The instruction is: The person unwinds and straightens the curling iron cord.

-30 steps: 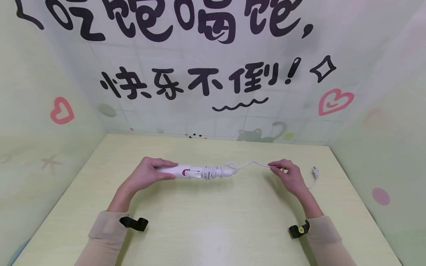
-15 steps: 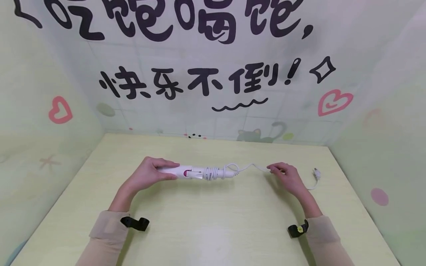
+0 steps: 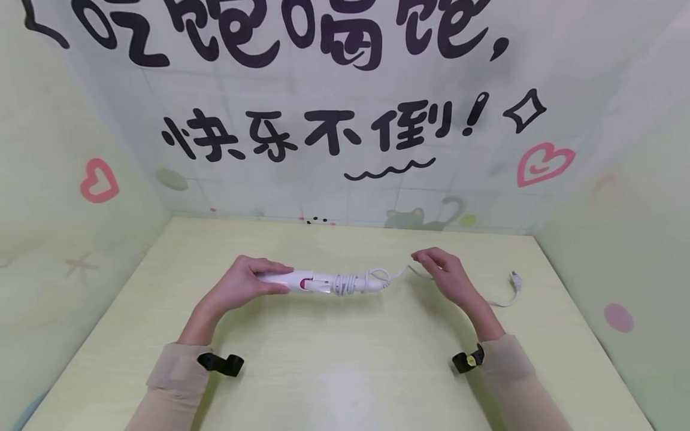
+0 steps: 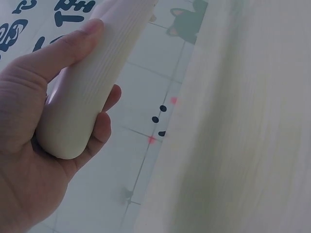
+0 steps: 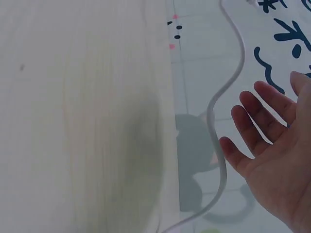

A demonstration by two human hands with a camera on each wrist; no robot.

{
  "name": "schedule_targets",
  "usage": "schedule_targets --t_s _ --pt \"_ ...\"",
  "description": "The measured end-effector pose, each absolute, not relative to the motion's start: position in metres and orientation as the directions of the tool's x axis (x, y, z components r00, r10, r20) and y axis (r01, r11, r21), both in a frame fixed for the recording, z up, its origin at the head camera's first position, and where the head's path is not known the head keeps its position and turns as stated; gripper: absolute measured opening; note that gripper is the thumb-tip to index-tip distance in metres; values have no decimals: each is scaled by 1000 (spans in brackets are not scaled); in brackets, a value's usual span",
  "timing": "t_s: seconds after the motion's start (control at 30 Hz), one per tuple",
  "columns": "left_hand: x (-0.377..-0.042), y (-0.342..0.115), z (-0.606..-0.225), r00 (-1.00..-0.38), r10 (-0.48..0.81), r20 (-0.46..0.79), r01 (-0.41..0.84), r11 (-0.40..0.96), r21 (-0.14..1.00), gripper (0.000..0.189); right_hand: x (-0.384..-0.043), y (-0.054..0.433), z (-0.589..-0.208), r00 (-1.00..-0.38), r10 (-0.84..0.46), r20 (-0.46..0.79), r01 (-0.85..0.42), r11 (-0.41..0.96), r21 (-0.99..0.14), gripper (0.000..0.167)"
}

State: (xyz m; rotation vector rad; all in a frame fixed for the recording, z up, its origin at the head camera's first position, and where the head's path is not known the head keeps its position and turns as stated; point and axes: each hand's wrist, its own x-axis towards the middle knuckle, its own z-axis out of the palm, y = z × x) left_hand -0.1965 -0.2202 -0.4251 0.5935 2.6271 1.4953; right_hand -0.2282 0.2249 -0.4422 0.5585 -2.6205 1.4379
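A white hair styling iron [image 3: 299, 281] with a pink spot is held level above the table, its cord wound around the right-hand part. My left hand [image 3: 245, 284] grips its thick left end; in the left wrist view the thumb and fingers wrap around the rounded, ribbed body [image 4: 80, 104]. From the wound end a loose stretch of white cord [image 5: 226, 90] runs toward my right hand [image 3: 447, 275]. That hand's fingers are apart and slightly bent, palm showing in the right wrist view, with the cord passing right beside the little finger [image 5: 235, 153].
The plug [image 3: 516, 279] lies on the pale wooden table [image 3: 334, 353] at the right, with its piece of cord curving back behind the right wrist. Printed sheet walls [image 3: 323, 191] close off the back and both sides of the table.
My right hand has let go of the cord and moved left, nearer the iron. The left hand still holds the iron, which has shifted very slightly right.
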Motion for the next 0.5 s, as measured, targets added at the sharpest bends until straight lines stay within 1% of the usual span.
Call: schedule_targets --t_s 0.17,0.3,0.4,0.5 --pt "-196 -219 -425 -922 361 141 305 450 840 38 -226 208 -438 -892 -352 284 -418 399 -816 32" --pt "-196 -219 -426 -922 360 142 304 447 841 38 -225 200 -438 -851 -412 325 -473 334 -815 34" --pt "-196 -220 -427 -921 361 143 305 447 841 38 -225 195 -440 -822 -443 357 -509 294 -809 36" --pt "-195 -220 -427 -921 362 143 304 439 846 37 -224 192 -441 -806 -466 365 -519 262 -814 39"
